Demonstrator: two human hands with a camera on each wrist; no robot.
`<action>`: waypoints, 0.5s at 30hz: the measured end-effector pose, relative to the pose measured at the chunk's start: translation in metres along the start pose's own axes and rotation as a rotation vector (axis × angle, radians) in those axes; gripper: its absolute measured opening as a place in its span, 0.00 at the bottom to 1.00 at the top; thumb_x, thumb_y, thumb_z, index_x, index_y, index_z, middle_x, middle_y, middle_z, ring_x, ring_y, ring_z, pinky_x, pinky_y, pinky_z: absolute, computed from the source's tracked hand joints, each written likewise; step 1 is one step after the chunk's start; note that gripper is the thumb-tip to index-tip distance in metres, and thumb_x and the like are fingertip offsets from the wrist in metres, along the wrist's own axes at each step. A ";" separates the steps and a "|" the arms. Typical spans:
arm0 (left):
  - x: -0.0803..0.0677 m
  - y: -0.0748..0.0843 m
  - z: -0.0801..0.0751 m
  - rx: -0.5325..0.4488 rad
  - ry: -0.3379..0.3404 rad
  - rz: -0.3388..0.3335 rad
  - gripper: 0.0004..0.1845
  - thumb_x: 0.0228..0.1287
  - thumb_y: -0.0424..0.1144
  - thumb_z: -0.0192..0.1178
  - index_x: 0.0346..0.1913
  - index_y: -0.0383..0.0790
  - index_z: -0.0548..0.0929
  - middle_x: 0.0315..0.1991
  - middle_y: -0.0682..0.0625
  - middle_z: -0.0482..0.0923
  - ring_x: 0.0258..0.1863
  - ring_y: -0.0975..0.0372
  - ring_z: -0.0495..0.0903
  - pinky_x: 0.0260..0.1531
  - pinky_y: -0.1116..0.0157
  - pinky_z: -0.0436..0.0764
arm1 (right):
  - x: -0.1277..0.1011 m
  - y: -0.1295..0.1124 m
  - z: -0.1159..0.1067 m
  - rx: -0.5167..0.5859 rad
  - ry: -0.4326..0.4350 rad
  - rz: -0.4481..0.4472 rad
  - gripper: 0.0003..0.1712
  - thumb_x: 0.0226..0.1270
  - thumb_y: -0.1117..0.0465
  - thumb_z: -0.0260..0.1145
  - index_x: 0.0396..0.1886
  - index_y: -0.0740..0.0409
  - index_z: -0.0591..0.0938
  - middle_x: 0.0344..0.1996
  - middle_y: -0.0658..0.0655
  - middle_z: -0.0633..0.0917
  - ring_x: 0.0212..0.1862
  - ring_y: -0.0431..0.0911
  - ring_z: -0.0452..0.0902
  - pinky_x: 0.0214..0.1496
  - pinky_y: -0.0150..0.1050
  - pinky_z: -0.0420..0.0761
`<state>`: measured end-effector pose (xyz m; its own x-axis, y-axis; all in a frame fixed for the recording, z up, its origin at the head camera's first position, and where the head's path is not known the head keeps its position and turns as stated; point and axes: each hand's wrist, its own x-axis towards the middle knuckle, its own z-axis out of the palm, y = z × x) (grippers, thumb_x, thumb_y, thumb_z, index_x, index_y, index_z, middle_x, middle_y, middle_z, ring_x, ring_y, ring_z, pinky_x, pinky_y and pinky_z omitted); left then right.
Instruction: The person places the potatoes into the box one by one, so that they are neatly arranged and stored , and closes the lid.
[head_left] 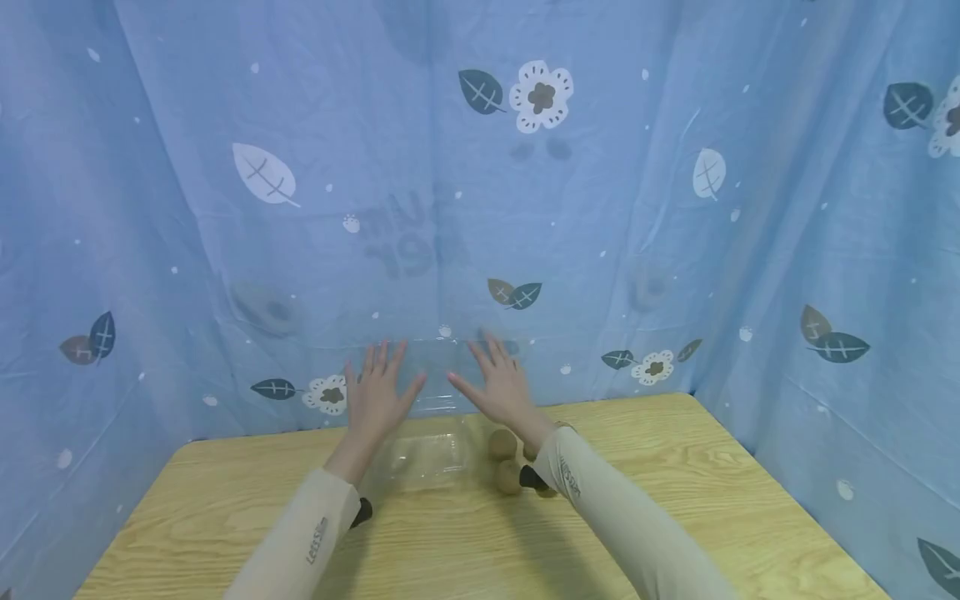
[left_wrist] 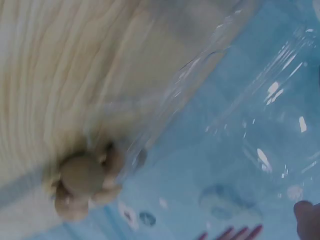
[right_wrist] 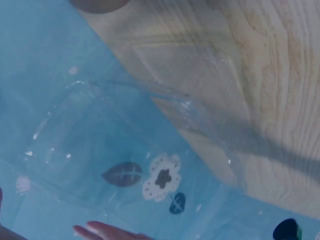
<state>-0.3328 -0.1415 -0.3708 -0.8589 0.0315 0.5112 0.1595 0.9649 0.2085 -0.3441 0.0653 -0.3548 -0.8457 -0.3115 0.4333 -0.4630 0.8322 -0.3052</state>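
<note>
Clear clamshell box propped open at the back of the worktop

Left hand (head_left: 377, 398) and right hand (head_left: 501, 387) are held flat, fingers spread, nothing gripped, against the raised lid of the clear plastic box (head_left: 429, 454). Kiwis (head_left: 507, 461) are piled just right of it. The flimsy lid could probably spring shut, or the fruit be knocked by a sleeve.

Even, soft light — both wrist views blurred (glare on plastic), edges warped.

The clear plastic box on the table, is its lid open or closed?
Open. The clear plastic box has its lid standing up against the blue curtain, between both spread hands.
</note>
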 end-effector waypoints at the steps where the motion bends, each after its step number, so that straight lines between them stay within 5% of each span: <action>1: -0.003 0.001 0.000 -0.024 0.012 -0.009 0.38 0.60 0.69 0.38 0.70 0.54 0.53 0.70 0.42 0.49 0.70 0.47 0.46 0.65 0.41 0.39 | -0.003 0.002 0.000 0.020 0.002 -0.001 0.43 0.61 0.31 0.46 0.70 0.49 0.56 0.71 0.58 0.48 0.71 0.57 0.44 0.66 0.62 0.52; 8: -0.029 0.003 -0.002 -0.280 0.015 -0.124 0.38 0.60 0.67 0.42 0.70 0.54 0.53 0.70 0.41 0.48 0.69 0.45 0.46 0.61 0.35 0.40 | -0.024 0.019 0.006 0.069 -0.002 0.015 0.42 0.62 0.32 0.46 0.70 0.48 0.54 0.71 0.62 0.48 0.70 0.58 0.45 0.68 0.58 0.51; 15: -0.047 -0.003 -0.003 -0.355 -0.005 -0.190 0.38 0.61 0.60 0.50 0.70 0.47 0.54 0.71 0.41 0.46 0.70 0.47 0.46 0.64 0.39 0.41 | -0.047 0.026 0.008 0.117 0.012 0.041 0.43 0.60 0.29 0.45 0.71 0.43 0.53 0.71 0.61 0.48 0.70 0.57 0.46 0.65 0.61 0.56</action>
<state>-0.2914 -0.1462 -0.3934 -0.8916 -0.1368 0.4317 0.1549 0.8038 0.5744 -0.3186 0.0982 -0.3900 -0.8616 -0.2719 0.4287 -0.4564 0.7847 -0.4195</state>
